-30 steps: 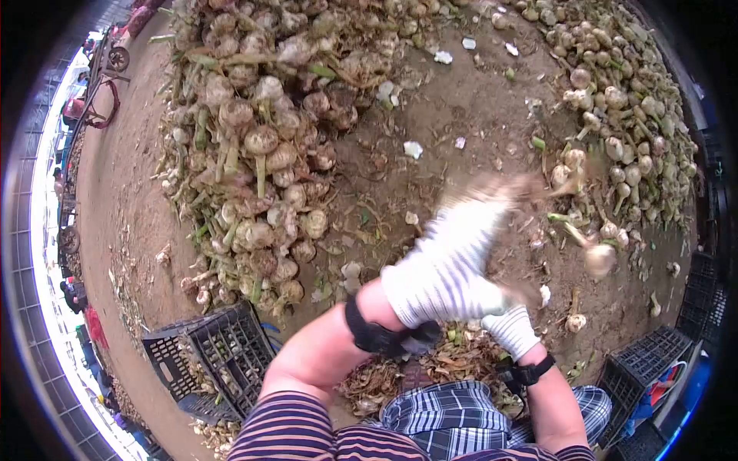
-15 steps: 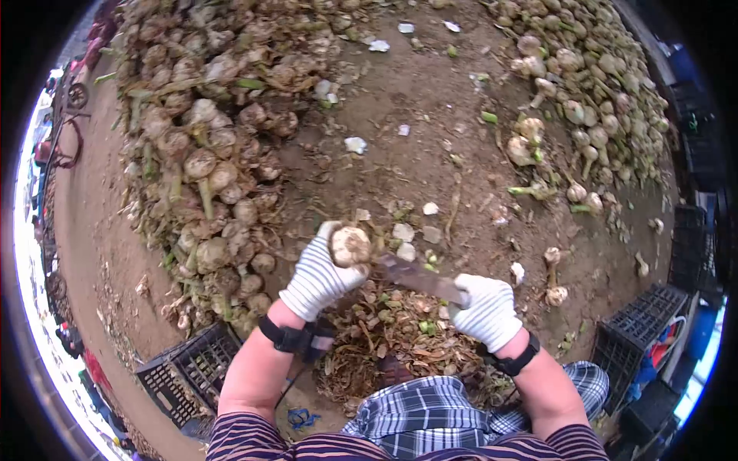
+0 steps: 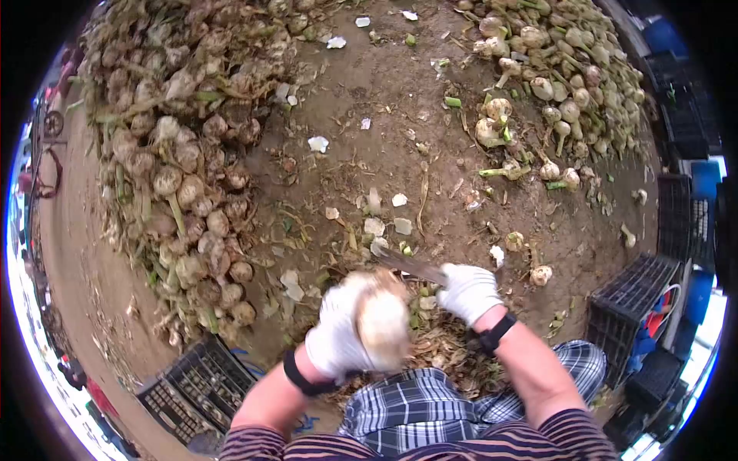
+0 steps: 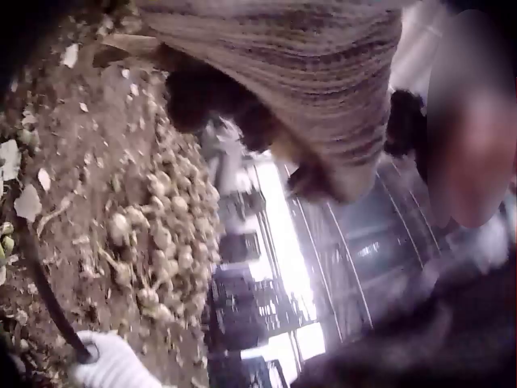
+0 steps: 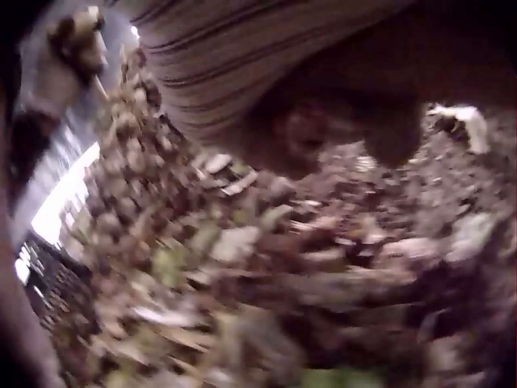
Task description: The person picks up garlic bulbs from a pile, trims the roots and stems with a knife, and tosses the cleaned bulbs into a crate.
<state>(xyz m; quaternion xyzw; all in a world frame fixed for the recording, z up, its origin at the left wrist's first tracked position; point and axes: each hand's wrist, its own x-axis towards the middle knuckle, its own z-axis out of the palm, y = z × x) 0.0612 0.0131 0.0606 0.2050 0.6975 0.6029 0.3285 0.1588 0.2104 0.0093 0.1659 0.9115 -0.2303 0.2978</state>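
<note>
My left hand (image 3: 337, 326), in a white striped glove, grips a pale garlic bulb (image 3: 383, 326) just above my lap, both blurred by motion. To the right of the bulb, my gloved right hand (image 3: 470, 293) holds a knife (image 3: 413, 266) by its handle, the dark blade slanting up and left beyond the bulb. The left wrist view shows the knife blade (image 4: 50, 299) rising from the right glove (image 4: 117, 365) at the bottom. Dry leaves and trimmings (image 3: 442, 349) lie below the hands. In the right wrist view the right glove (image 5: 234, 65) hides most of the knife.
A large heap of garlic (image 3: 177, 154) with stems lies on the left, another heap (image 3: 576, 84) at the upper right. Loose bulbs (image 3: 541, 274) and white scraps dot the dirt floor (image 3: 369, 154) between. Black crates stand at the lower left (image 3: 192, 388) and right (image 3: 626, 303).
My left hand, first stretched forward right, swung back left holding the bulb beside the blade, then came down toward my lap. The knife hand moved slightly up and left. The view shifted too.
</note>
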